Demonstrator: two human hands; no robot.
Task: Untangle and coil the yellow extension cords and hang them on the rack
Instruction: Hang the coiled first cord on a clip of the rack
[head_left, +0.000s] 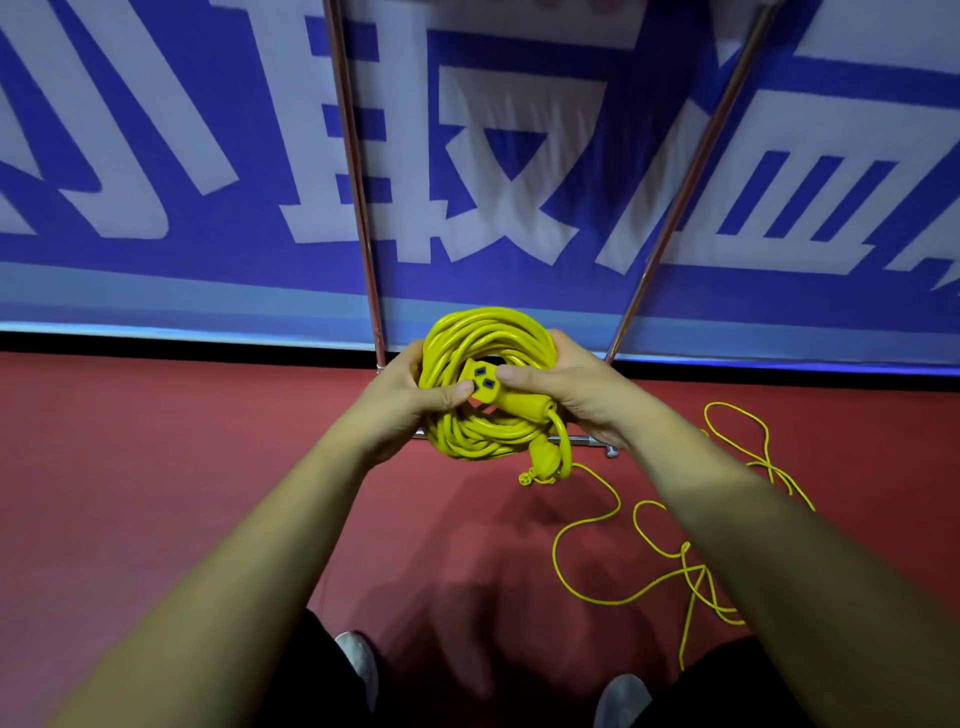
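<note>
Coil held, but shaky
Left hand (402, 400) and right hand (582, 395) had fingers curled round the coiled cord (483, 332) — any slack and loops could've sprung loose.

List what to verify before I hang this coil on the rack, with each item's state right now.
1. Thick yellow extension cord coil wound in neat loops: ok.
2. Left hand grips the coil's left side: ok.
3. Right hand grips the right side, thumb on the yellow socket block: ok.
4. Yellow plug end tucked in: not ok, it dangles below the coil.
5. Hanging spot on the metal rack poles: cannot tell.
6. Thin yellow cord on the red floor untangled: not ok, it lies in crossed loops.
</note>
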